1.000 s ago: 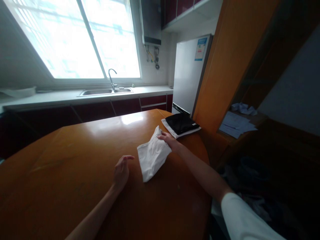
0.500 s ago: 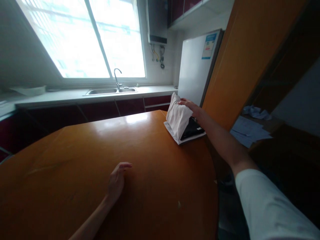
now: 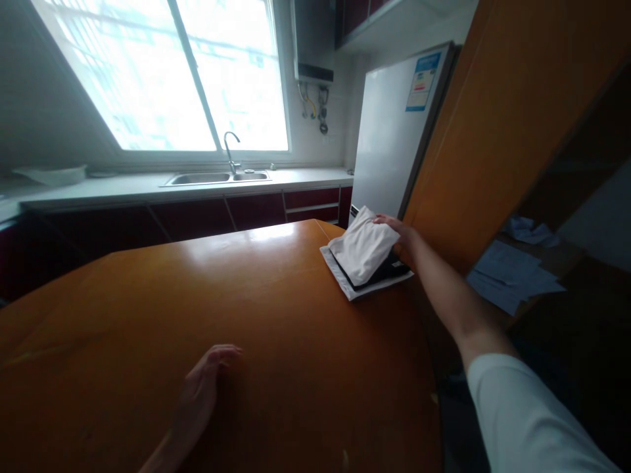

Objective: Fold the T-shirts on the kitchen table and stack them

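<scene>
A broad wooden table (image 3: 276,289), glossy orange-brown with a curved right edge, fills the foreground; near its far right side lies a flat, pale folded piece (image 3: 352,292), angular at the corners; on it sits a smooth black folded piece (image 3: 387,270), mostly covered; over that lies the white cloth (image 3: 362,246), soft, matt and lightly creased, roughly four-sided; one corner points away toward the fridge (image 3: 387,131), another toward the person, and its long axis is hard to tell; the right hand (image 3: 398,228) grasps its far right edge, thumb hidden; the left hand (image 3: 197,391), well apart, has its fingers loosely bent around nothing.
</scene>
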`<state>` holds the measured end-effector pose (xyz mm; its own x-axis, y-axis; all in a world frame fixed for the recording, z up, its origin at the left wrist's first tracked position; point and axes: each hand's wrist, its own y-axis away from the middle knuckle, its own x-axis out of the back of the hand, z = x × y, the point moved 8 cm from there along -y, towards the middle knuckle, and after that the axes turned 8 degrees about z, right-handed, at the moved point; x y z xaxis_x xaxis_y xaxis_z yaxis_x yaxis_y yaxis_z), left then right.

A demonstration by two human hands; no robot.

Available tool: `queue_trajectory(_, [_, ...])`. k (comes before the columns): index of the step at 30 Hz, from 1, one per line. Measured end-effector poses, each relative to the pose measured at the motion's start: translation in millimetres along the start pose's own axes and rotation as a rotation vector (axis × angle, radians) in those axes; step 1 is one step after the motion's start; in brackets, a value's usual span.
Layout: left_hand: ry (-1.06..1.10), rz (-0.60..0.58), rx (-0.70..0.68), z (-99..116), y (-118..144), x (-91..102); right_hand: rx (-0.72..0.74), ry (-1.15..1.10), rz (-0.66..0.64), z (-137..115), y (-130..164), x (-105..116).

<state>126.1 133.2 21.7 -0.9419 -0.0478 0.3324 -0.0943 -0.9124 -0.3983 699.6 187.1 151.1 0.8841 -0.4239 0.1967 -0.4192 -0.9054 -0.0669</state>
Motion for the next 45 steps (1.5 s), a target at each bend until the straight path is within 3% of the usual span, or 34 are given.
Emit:
queue_trajectory(3, [-0.04,0.008,-0.003,3.8,0.2,0.7,-0.066,0.072,0.066,34.1,6.7,14.3])
queue_trajectory(6, [-0.044,0.003,0.002,1.5,0.1,-0.2,-0.106,0.18,0.119,51.9,10.2,26.3])
queue_trajectory(13, [-0.002,-0.022,-0.015,-1.8,2.0,-3.3,-0.155,0.619,0.204,56.7,7.8,38.1])
queue_trajectory(16, [-0.02,-0.041,-0.032,1.5,2.6,-4.9,-0.033,0.777,0.288,39.1,7.5,22.8])
queue_trajectory(20, [-0.011,-0.043,-0.045,8.0,2.7,-6.0,0.166,0.91,0.292,29.9,16.9,-23.9])
queue_trajectory(23, [0.002,-0.046,-0.072,15.2,4.3,-6.3,0.139,1.037,0.248,45.8,27.3,-46.4])
queue_trajectory(26, [0.006,-0.03,-0.067,17.6,6.7,-4.3,0.078,1.06,0.236,52.2,34.6,-51.9])
queue_trajectory(30, [0.02,-0.03,-0.007,9.7,2.2,-4.4,0.18,1.038,0.426,16.9,47.9,-65.9])
queue_trajectory(33, [-0.015,-0.075,-0.001,3.0,-9.2,-5.9,0.395,0.953,0.464,-12.5,79.0,-120.3])
queue_trajectory(36, [-0.179,-0.083,-0.071,0.6,-19.5,1.6,0.518,0.84,0.238,-11.8,129.6,-208.4])
queue_trajectory(40, [-0.514,-0.121,-0.142,-0.3,-16.1,15.5,0.487,0.731,-0.076,15.5,204.8,-314.7])
queue_trajectory(42, [-0.656,-0.169,-0.133,-2.1,-8.8,19.1,0.469,0.716,-0.18,27.9,233.2,-351.8])
queue_trajectory(45, [-0.778,-0.239,-0.105,-5.9,2.2,17.9,0.461,0.725,-0.234,41.8,257.3,-383.9])
